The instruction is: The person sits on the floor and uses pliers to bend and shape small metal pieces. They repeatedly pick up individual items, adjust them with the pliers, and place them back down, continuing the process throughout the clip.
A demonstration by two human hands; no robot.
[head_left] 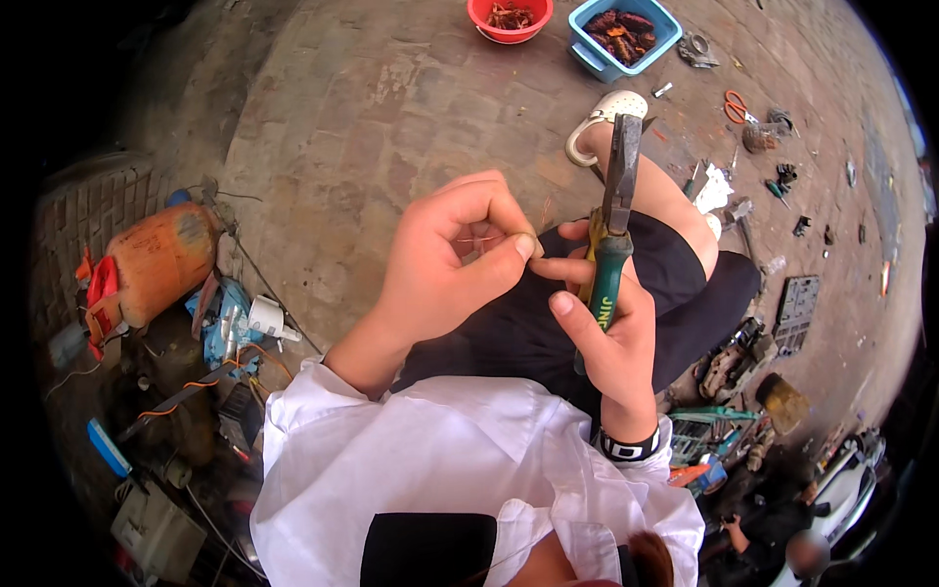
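Observation:
Over my lap, my left hand (pixel 445 259) is closed in a pinch, thumb against forefinger. Thin reddish wire (pixel 477 240) shows between its curled fingers, and a fine strand sticks up beside the fingertips. My right hand (pixel 621 333) holds a pair of pliers (pixel 608 269) with green and yellow handles. Their dark metal jaws point up and away from me and look closed. The right forefinger reaches across and touches, or nearly touches, the left fingertips.
Ahead on the brick floor stand a red bowl (pixel 509 22) and a blue basin (pixel 626 39) holding copper-coloured scrap. Orange-handled scissors (pixel 737 108) and small parts lie at right. An orange gas cylinder (pixel 161 259) lies at left. Another person (pixel 768 533) is at lower right.

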